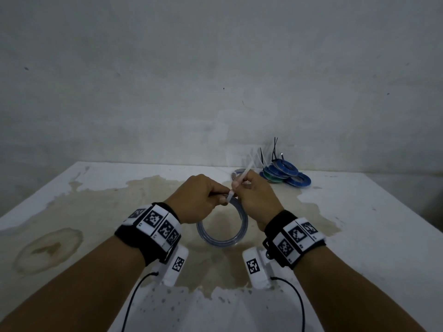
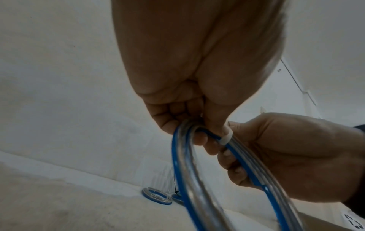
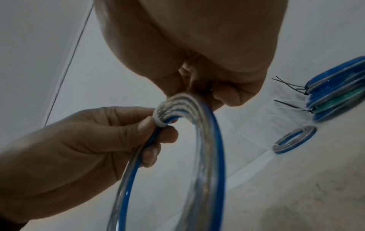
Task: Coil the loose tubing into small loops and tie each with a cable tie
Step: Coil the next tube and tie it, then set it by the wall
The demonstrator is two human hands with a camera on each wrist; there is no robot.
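Observation:
A coil of clear and blue tubing (image 1: 223, 232) hangs upright above the stained table (image 1: 359, 224), held between both hands. My left hand (image 1: 223, 197) pinches the top of the coil (image 3: 215, 156) with thumb and fingers, right beside a white cable tie (image 3: 160, 117) wrapped around the strands. My right hand (image 1: 242, 185) grips the tie's long white tail (image 1: 244, 173), which sticks up and away toward the wall. In the left wrist view the tie's band (image 2: 226, 139) circles the coil (image 2: 181, 171), with the right hand's fingers (image 2: 237, 170) curled just behind it.
A pile of tied blue and green coils (image 1: 284, 173) sits at the back right against the wall, with black tie tails sticking up. One small tied coil (image 1: 237, 173) lies beside it. Loose white cable ties (image 1: 254, 159) lean there too. The wall stands close behind.

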